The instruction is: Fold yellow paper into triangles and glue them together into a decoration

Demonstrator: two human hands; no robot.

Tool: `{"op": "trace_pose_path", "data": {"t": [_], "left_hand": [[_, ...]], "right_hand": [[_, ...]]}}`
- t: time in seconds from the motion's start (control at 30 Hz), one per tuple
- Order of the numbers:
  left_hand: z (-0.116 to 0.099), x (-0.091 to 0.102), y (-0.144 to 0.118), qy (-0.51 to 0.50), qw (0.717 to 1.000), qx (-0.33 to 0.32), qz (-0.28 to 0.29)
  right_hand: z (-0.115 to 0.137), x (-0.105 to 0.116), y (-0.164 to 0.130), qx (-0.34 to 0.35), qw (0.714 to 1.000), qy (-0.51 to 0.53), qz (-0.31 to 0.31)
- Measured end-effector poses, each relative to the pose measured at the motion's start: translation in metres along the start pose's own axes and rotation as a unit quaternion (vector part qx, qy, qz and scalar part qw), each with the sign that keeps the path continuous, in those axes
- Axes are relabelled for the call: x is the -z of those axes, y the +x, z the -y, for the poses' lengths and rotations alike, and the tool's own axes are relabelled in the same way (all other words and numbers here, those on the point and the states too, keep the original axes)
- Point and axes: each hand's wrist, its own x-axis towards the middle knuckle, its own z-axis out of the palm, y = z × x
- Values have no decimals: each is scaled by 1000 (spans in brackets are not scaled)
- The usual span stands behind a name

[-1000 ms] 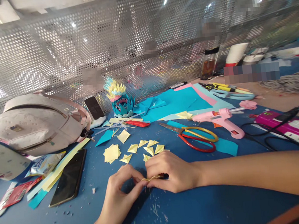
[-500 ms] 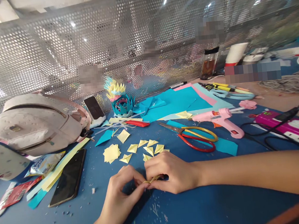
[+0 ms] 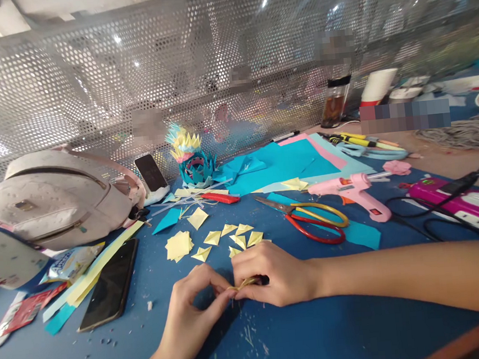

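A blue worktable [image 3: 305, 337] runs along a perforated metal screen [image 3: 86, 87]. Low on it, the left hand [image 3: 193, 314] and right hand [image 3: 269, 275] meet, fingertips of both pinching a small folded yellow paper piece [image 3: 245, 283] between them. Just beyond the knuckles lie folded yellow paper triangles [image 3: 228, 240]. Farther right rest red-and-yellow scissors [image 3: 315, 220] and a pink glue gun [image 3: 353, 188]; a black phone [image 3: 109, 285] lies to the left.

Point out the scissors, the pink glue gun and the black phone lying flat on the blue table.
scissors [image 3: 311, 220]: head view, on the red and yellow handle loops.
pink glue gun [image 3: 352, 187]: head view, on its body.
black phone [image 3: 109, 285]: head view, mid-screen.
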Motion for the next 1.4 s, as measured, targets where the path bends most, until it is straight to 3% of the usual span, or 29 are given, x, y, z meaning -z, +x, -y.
{"op": "trace_pose_path", "data": {"t": [0.17, 0.4, 0.63, 0.9, 1.13, 1.4], "left_hand": [[-1, -1, 0, -4, 1000, -5, 0], [-1, 1, 0, 1, 1000, 2, -15], [0, 0, 0, 6, 1000, -7, -1], [4, 5, -1, 15, 1000, -3, -11], [6, 4, 0, 19, 1000, -10, 3], [12, 9, -1, 19, 999, 29, -1]], "right_hand": [[1, -1, -1, 17, 1000, -24, 4], [3, 1, 2, -13, 1000, 4, 2], [2, 1, 2, 22, 1000, -19, 10], [2, 1, 5, -5, 1000, 10, 2], [4, 3, 7, 18, 999, -17, 43], [0, 3, 9, -32, 999, 30, 30]]}}
